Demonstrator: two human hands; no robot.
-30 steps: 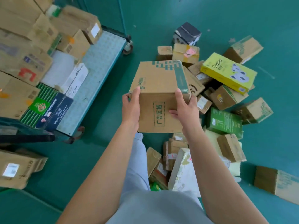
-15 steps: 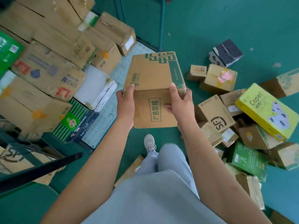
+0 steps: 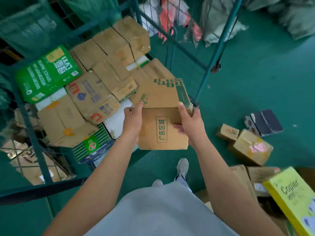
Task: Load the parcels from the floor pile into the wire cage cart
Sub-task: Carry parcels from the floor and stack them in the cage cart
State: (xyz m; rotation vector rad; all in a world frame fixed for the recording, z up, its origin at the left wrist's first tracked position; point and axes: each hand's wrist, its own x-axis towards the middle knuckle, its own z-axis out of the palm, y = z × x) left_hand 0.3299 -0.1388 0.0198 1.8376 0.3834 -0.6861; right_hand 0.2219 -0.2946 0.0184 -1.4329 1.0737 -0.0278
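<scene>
- wire cage cart (image 3: 30, 126): green frame, left of the held carton; stacked inside with brown cartons, a green box (image 3: 47, 74) at its far left and a striped green-and-navy box (image 3: 92, 147) at the near edge.
- left hand (image 3: 133, 120): grips the held carton's left side, thumb on the top edge, fingers hidden behind the side.
- held carton (image 3: 162, 116): brown with green print and green tape, carried off the floor, tilted, its far end over the cart's open front and touching nothing but the hands.
- right hand (image 3: 189, 121): grips the carton's right side, thumb up on the taped corner, fingers curled onto the near face.
- floor pile (image 3: 252, 147): right of the held carton on the green floor; brown parcels, a black-and-white box (image 3: 264, 122), a yellow copier-paper box (image 3: 293, 196) nearest the viewer.
- grey shoe (image 3: 182, 166): below the held carton, on the floor.
</scene>
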